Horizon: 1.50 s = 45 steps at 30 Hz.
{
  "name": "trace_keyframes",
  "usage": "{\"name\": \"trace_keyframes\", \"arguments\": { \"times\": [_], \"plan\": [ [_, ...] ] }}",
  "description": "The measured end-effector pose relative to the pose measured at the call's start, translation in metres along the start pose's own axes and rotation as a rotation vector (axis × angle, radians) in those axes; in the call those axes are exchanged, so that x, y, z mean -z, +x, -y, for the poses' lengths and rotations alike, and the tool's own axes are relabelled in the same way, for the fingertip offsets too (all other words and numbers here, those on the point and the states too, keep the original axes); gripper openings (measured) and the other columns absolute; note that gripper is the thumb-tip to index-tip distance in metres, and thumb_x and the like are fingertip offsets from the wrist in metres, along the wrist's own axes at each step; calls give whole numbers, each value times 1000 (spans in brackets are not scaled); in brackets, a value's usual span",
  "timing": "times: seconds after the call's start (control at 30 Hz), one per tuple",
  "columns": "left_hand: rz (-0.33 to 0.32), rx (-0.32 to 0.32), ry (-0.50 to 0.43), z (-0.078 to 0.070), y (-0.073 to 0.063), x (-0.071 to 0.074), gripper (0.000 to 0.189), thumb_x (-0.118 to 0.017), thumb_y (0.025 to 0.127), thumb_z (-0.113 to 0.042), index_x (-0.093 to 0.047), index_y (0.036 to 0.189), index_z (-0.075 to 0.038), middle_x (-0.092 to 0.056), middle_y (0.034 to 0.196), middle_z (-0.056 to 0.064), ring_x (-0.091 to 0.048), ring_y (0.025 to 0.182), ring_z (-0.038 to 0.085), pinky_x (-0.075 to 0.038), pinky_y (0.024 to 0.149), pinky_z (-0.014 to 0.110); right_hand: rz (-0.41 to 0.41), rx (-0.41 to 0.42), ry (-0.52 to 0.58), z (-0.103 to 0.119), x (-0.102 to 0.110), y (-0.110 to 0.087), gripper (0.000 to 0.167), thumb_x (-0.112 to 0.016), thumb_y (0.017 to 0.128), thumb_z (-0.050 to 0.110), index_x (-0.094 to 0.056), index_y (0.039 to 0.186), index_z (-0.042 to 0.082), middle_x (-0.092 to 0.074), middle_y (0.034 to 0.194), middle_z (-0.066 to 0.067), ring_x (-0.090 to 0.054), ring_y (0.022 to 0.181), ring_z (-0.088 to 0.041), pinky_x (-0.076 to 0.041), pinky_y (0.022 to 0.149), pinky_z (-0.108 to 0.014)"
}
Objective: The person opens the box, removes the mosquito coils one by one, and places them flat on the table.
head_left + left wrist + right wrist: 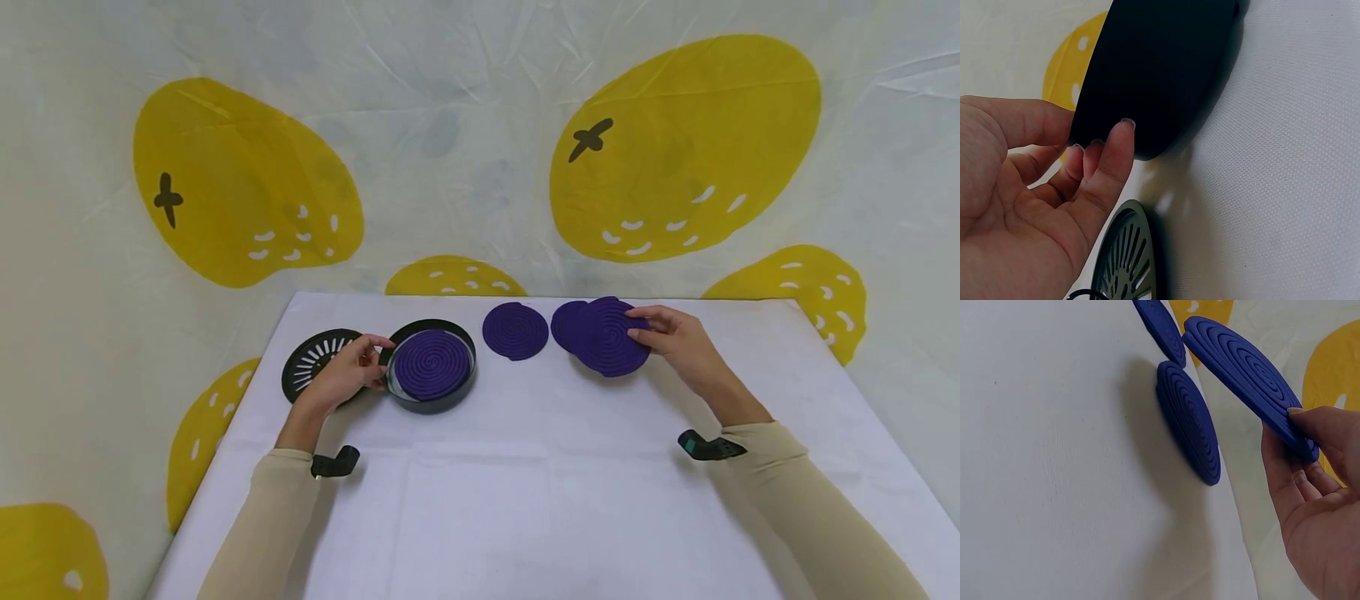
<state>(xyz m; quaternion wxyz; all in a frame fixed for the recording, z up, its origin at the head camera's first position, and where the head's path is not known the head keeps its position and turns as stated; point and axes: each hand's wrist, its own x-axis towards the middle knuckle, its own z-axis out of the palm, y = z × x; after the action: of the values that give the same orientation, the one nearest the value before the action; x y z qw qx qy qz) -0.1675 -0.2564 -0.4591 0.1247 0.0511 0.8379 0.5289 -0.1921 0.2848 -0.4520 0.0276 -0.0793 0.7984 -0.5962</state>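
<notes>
My left hand (347,372) holds the near-left rim of a dark round container (431,407) between thumb and fingers. Inside the container lies a purple spiral coaster (432,365). In the left wrist view, the container's dark outer side (1160,75) rises past my fingertips. Between the thumb and fingers of my right hand (686,348), another spiral coaster (611,340) is pinched by its edge. It hangs raised above the table and partly covers a coaster (563,327) lying behind it. The right wrist view shows this held coaster (1254,372) tilted, its spiral ridges facing up.
A dark round lid with radial slots (302,379) lies left of the container, partly behind my left hand. One more purple coaster (515,332) rests on the white-covered table (480,517), right of the container. A fruit-patterned cloth (465,167) hangs behind the table's far edge.
</notes>
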Motion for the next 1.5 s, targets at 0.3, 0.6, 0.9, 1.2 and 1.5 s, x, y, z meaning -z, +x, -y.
{"name": "trace_keyframes", "arguments": {
  "times": [0.3,0.6,0.9,1.2,1.5],
  "plan": [
    [-4,1,-11,-1,-1,0,45,-62,94,5,-52,137,-3,-44,89,10,-60,83,28,-61,74,37,-22,2,-27,-7,13,2,45,-71,96,12,-59,136,-1,-71,113,5,-65,96,0,-56,79,-14],
    [3,4,-16,-4,-2,1,45,-61,95,5,-50,139,-1,-43,89,9,-59,84,26,-61,75,37,-48,5,-200,-7,25,3,46,-69,98,19,-57,136,-3,-60,126,-14,-57,102,2,-52,80,-9],
    [7,4,-20,-4,-2,1,45,-60,95,5,-50,139,0,-43,90,10,-58,85,27,-62,76,39,-59,20,-177,-9,34,5,46,-71,96,12,-55,137,-3,-62,116,-3,-55,105,-2,-52,81,-10],
    [3,11,-24,-2,-1,1,45,-61,94,5,-51,138,-3,-44,89,9,-59,84,28,-62,75,38,-98,-45,-54,-12,44,7,48,-68,96,6,-51,140,-6,-60,112,5,-62,94,3,-58,79,-16],
    [-2,21,-18,-1,0,0,46,-63,94,4,-51,138,-2,-44,89,10,-59,85,29,-62,75,39,-130,-101,-31,-18,54,5,47,-66,98,11,-51,141,-2,-61,112,14,-62,97,1,-57,80,-14]
  ]
}}
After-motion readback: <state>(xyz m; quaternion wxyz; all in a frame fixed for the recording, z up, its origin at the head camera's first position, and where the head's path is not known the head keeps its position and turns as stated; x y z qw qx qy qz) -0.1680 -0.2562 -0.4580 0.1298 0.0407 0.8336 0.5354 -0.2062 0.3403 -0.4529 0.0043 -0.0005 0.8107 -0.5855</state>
